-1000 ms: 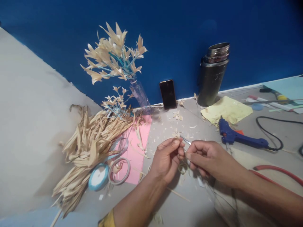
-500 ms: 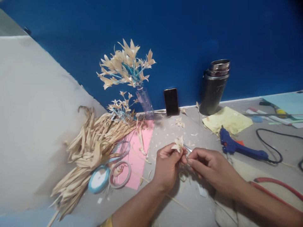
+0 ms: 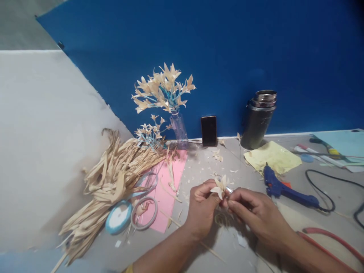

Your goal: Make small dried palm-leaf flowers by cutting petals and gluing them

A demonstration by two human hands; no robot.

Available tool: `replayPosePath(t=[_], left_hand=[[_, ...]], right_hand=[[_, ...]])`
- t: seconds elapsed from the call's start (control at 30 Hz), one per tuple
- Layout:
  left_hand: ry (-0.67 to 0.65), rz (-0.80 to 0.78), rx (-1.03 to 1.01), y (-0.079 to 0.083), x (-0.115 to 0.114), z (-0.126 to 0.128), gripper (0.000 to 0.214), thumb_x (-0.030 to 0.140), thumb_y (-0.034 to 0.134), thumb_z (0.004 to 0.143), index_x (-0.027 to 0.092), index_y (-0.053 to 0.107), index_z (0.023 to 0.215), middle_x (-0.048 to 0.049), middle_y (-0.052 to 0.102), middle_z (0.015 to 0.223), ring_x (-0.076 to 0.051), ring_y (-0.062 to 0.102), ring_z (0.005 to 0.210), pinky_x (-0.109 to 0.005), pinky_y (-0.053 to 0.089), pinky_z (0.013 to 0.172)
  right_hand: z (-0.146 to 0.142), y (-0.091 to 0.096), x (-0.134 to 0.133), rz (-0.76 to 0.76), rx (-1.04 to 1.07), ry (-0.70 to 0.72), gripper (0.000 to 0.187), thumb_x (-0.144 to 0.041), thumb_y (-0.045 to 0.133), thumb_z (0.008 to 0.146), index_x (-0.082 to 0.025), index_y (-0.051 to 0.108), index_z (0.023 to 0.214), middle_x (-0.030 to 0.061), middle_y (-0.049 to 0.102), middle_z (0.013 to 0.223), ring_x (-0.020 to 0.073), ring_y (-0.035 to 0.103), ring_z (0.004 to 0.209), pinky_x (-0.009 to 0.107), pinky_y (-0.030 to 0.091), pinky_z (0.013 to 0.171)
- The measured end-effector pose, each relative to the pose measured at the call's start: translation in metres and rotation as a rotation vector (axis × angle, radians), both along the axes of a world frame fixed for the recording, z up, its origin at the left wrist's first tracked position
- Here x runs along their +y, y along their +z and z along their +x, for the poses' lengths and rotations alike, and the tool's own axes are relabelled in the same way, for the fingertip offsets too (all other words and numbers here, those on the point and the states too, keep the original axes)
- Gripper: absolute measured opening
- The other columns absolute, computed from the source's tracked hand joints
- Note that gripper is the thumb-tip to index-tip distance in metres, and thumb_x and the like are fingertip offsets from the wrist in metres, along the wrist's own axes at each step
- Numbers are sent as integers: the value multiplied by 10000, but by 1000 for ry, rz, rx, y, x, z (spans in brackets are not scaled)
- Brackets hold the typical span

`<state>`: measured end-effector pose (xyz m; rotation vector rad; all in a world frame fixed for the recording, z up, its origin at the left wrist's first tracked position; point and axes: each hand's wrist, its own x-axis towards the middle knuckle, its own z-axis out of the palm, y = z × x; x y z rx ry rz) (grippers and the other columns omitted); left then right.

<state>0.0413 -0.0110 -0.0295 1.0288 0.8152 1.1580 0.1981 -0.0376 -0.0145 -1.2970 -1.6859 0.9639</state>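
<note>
My left hand [image 3: 203,206] is closed, pinching a small cream flower [image 3: 219,187] with pointed petals of dried husk between thumb and fingers. Close against it, my right hand [image 3: 253,212] is closed too, its thumb and forefinger pressed together. A slim shiny metal tool [image 3: 229,189] shows between the flower and the right fingers; its kind is mostly hidden. Below the hands lies a pale coiled strip [image 3: 222,219]. Loose petals [image 3: 217,155] and scraps are scattered on the grey table behind them.
Dried husks [image 3: 113,182], ribbon spool [image 3: 118,217] and tape ring [image 3: 144,213] lie left, near pink paper [image 3: 163,201]. Behind stand a bottle of husk flowers [image 3: 179,131], a phone [image 3: 209,131] and a flask [image 3: 258,119]. Right: blue glue gun [image 3: 287,191], yellow paper [image 3: 273,157], red-handled tool [image 3: 332,237].
The view has tilted up slightly, so things sit lower in the picture. The flower has turned in my left hand, its petals now facing me more openly. Both hands stay close together.
</note>
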Motion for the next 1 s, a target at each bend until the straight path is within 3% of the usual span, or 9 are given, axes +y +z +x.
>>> replayPosePath(t=[0.2,0.33,0.53,0.8,1.0], left_hand=[[7,-8,-8,2,-1,0,159,300,739,808,146,776,815,-43,646,697,-121,554,618,-266,458,691],[-3,-94,-85,7,-1,3,256,305,824,720,145,770,913,-60,705,772,-95,543,548,-240,439,592],[35,-169,-134,9,-1,6,285,331,883,642,120,740,770,-71,718,738,-81,530,500,-225,419,543],[45,-200,-122,8,1,6,250,290,866,633,130,692,714,-16,655,626,-66,497,467,-202,377,505],[82,-108,-59,14,-2,5,260,274,865,627,142,646,673,2,626,641,-63,476,489,-205,373,515]], right_hand=[[1,1,3,29,-21,-2,291,-368,534,905,-218,664,692,-6,675,633,156,596,581,240,469,595],[3,2,3,78,-40,-38,291,-375,547,899,-221,696,702,18,732,697,175,635,619,258,495,642],[3,0,3,112,-63,-49,278,-354,557,901,-214,697,705,4,697,636,154,593,553,243,468,582],[0,3,0,24,-8,-3,247,-355,560,887,-213,698,740,0,687,650,154,595,571,237,451,550],[1,1,4,12,-46,9,204,-320,562,857,-202,687,748,-5,654,620,147,562,544,240,416,521]])
